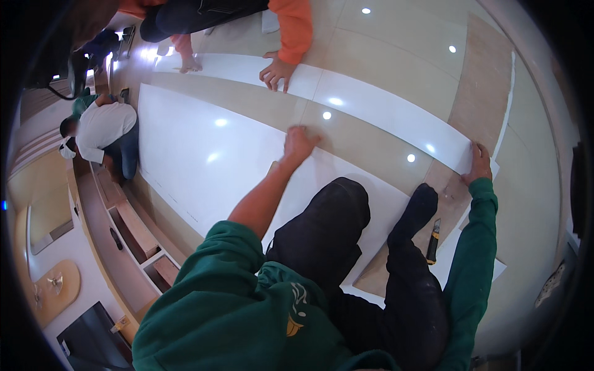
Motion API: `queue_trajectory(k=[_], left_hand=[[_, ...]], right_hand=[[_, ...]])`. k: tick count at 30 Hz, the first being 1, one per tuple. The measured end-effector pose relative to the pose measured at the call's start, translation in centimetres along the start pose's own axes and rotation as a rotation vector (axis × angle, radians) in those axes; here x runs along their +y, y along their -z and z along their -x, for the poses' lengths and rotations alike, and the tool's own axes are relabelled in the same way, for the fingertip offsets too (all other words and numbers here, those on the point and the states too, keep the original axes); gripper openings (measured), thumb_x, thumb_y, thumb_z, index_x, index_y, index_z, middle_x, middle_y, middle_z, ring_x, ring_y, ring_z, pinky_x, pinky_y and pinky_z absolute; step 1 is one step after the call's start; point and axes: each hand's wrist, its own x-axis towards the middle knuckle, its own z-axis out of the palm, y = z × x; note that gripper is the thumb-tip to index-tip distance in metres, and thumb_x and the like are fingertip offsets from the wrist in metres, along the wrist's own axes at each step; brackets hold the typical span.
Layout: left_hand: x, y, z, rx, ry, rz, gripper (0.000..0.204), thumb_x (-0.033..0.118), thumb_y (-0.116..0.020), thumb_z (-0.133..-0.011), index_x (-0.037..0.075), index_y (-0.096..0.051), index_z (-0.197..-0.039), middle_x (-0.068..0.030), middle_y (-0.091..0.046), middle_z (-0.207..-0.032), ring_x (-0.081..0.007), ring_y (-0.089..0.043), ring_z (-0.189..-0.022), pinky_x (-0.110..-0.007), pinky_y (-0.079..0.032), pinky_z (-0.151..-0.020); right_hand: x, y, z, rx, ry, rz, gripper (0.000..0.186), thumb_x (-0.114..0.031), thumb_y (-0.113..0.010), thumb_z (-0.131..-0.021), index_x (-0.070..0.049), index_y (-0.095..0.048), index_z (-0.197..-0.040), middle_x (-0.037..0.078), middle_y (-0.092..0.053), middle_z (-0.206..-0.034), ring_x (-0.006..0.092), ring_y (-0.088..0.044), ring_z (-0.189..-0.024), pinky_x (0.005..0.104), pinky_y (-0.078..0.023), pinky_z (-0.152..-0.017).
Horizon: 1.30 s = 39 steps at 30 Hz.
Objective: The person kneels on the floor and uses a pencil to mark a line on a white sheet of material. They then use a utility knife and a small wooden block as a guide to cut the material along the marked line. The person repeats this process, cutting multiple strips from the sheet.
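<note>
A long white strip [396, 123] lies across the floor, parted from a large white sheet [210, 142] by a band of tile. My right hand [477, 162] grips the strip's near right end, with its fingers over the edge. Above the large sheet's far edge is my left hand [300, 145], slightly blurred, its thumb held apart from its half-bent fingers and nothing seen in it. Whether it touches the sheet I cannot tell. Across from me, a co-worker in orange sleeves rests one hand [277, 73] on the strip and the other hand [189, 63] near its far end.
A utility knife [434, 241] lies beside my socked foot [424, 201]. Brown board [479, 80] lies under the strip's right end. At left, a person in a white shirt [108, 127] bends by a cabinet with open compartments [133, 226]. A dark screen [93, 340] is at lower left.
</note>
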Motion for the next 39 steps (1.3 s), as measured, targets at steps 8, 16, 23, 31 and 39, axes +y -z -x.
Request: queue_trajectory(k=[8,16,23,31,39], left_hand=[[6.5,4.2,-3.4,0.194,-0.102,0.058,0.064,0.03,-0.06,-0.092,0.004,-0.038,-0.146,-0.0206,-0.041,-0.146,-0.039,-0.042,-0.133,-0.047,-0.041,-0.106],[6.5,4.6,-5.4,-0.042,-0.055,-0.177,0.047,0.038,-0.051,-0.097,0.005,-0.052,-0.131,-0.0143,-0.045,-0.145,-0.0337,-0.049,-0.129,-0.05,-0.04,-0.105],[6.2,3.4,-3.6,0.005,-0.088,-0.214,0.063,0.033,-0.055,-0.096,0.008,-0.031,-0.148,-0.0153,-0.024,-0.159,-0.0346,-0.03,-0.143,-0.06,-0.027,-0.113],[5.4,3.7,-4.5,-0.079,-0.135,-0.103,0.069,0.031,-0.054,-0.096,0.009,-0.022,-0.153,-0.0153,-0.016,-0.162,-0.0355,-0.023,-0.147,-0.062,-0.025,-0.114],[4.4,3.2,-4.9,-0.131,-0.113,-0.058,0.071,0.015,-0.049,-0.09,0.011,-0.02,-0.155,-0.0141,-0.009,-0.164,-0.035,-0.018,-0.149,-0.062,-0.025,-0.113]], right_hand=[[0.6,0.2,0.4,-0.006,-0.017,0.018,0.113,-0.004,-0.091,-0.046,-0.013,-0.038,-0.145,0.011,-0.038,-0.145,0.0333,-0.041,-0.134,0.0376,-0.042,-0.112],[1.1,-0.6,0.2,-0.009,-0.003,-0.005,0.112,-0.006,-0.09,-0.046,-0.012,-0.038,-0.145,0.013,-0.039,-0.145,0.0357,-0.041,-0.133,0.0397,-0.043,-0.11],[1.4,-0.4,0.2,0.015,0.02,-0.01,0.114,-0.006,-0.091,-0.044,-0.013,-0.038,-0.145,0.013,-0.039,-0.144,0.0363,-0.042,-0.132,0.0404,-0.044,-0.109],[1.6,-0.4,0.0,-0.001,0.011,-0.01,0.118,-0.008,-0.092,-0.041,-0.006,-0.036,-0.145,0.016,-0.04,-0.143,0.0358,-0.042,-0.131,0.0374,-0.041,-0.112],[1.3,-0.2,-0.4,-0.015,-0.001,0.003,0.118,-0.008,-0.093,-0.04,-0.008,-0.038,-0.144,0.015,-0.041,-0.142,0.0349,-0.042,-0.132,0.0381,-0.041,-0.112]])
